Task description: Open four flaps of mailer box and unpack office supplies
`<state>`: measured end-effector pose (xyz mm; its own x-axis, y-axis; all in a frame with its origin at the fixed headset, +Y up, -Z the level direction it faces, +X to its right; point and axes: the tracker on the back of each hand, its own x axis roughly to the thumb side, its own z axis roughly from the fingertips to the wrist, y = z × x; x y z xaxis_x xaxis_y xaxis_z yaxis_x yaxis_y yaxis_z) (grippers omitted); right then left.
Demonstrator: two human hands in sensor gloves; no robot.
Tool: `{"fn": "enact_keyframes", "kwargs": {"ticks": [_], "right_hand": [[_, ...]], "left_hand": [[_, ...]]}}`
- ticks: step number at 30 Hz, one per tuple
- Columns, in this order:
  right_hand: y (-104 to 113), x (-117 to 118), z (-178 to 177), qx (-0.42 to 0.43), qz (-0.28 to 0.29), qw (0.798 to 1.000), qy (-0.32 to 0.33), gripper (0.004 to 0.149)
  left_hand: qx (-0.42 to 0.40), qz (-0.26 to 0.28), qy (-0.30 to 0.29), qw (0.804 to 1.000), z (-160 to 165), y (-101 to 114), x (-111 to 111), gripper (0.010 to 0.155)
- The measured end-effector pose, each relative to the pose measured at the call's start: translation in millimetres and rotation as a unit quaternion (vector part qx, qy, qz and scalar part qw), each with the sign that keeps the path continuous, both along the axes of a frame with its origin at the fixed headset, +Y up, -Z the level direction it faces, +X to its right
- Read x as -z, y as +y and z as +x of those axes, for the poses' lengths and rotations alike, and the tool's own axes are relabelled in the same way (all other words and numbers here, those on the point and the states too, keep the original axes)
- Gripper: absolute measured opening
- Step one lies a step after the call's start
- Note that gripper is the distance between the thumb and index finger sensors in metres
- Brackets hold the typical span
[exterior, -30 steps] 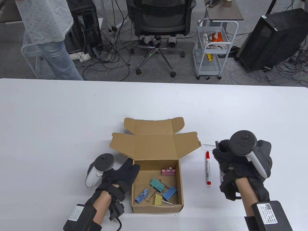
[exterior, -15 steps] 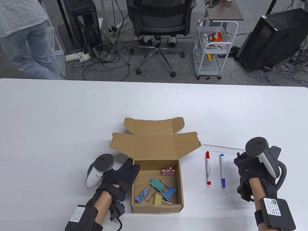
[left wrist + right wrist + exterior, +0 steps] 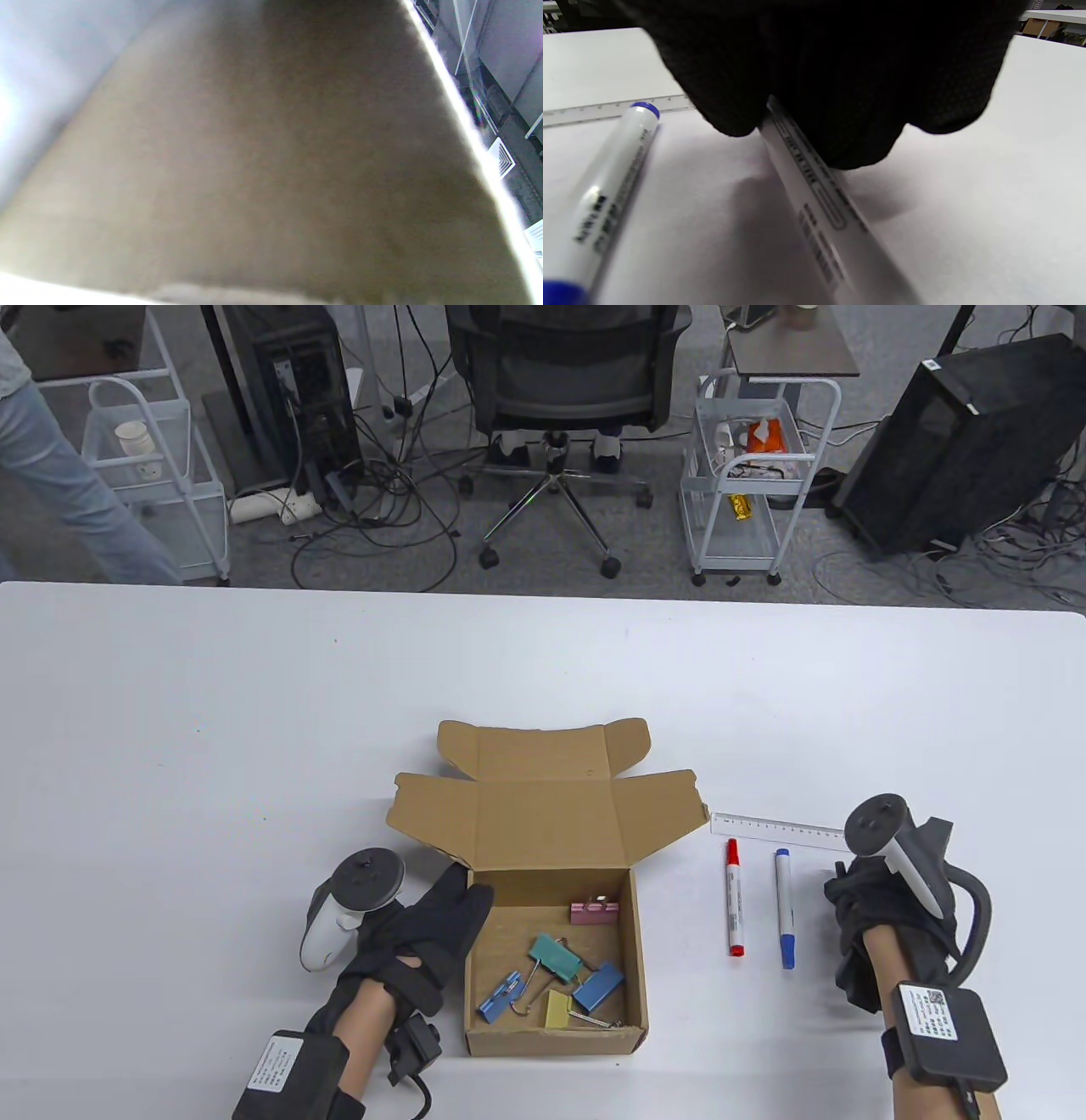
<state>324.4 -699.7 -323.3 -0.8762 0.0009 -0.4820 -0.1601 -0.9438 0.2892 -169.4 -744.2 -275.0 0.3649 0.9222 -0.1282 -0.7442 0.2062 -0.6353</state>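
The left grip (image 3: pixel 424 929) lies with straight fingers flat against the left wall of the box (image 3: pixel 628 984), fingertips at its far left corner. The box sits on the counter (image 3: pixel 254 712) just right of that grip, all flaps folded out, with binder clips (image 3: pixel 556 959) loose inside. The left wrist view is filled by blurred brown cardboard.

The right grip (image 3: pixel 882 916) rests low on the counter, well right of the box. In the right wrist view its fingers (image 3: pixel 840 84) curl down around a white marker (image 3: pixel 818 203), whose barrel pokes out beneath them against the counter. Just left of this grip lies a blue marker (image 3: pixel 784 909), then a red marker (image 3: pixel 735 908) between it and the box. A clear ruler (image 3: pixel 776 828) lies beyond both, its right end reaching the right grip.
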Motion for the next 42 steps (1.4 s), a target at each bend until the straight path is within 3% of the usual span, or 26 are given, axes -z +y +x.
{"fn": "enact_keyframes", "kwargs": {"ticks": [11,30,36,42], "right_hand": [[-8.8,15.0,-2.2,-0.038,-0.028,0.999,-0.002,0.050],[-8.6,24.3,-0.4,-0.044,-0.022,0.999,-0.005,0.053],[-3.6,18.2,0.8,-0.030,-0.004,1.000,-0.006,0.056],[10.7,5.8,-4.3,-0.015,0.055,0.998,0.004,0.059]], "left_hand": [[0.001,0.000,0.002,1.000,-0.4,0.2,-0.3,0.078],[0.001,0.000,0.002,1.000,-0.4,0.2,-0.3,0.078],[0.001,0.000,0.002,1.000,-0.4,0.2,-0.3,0.078],[0.001,0.000,0.002,1.000,-0.4,0.2,-0.3,0.078]]}}
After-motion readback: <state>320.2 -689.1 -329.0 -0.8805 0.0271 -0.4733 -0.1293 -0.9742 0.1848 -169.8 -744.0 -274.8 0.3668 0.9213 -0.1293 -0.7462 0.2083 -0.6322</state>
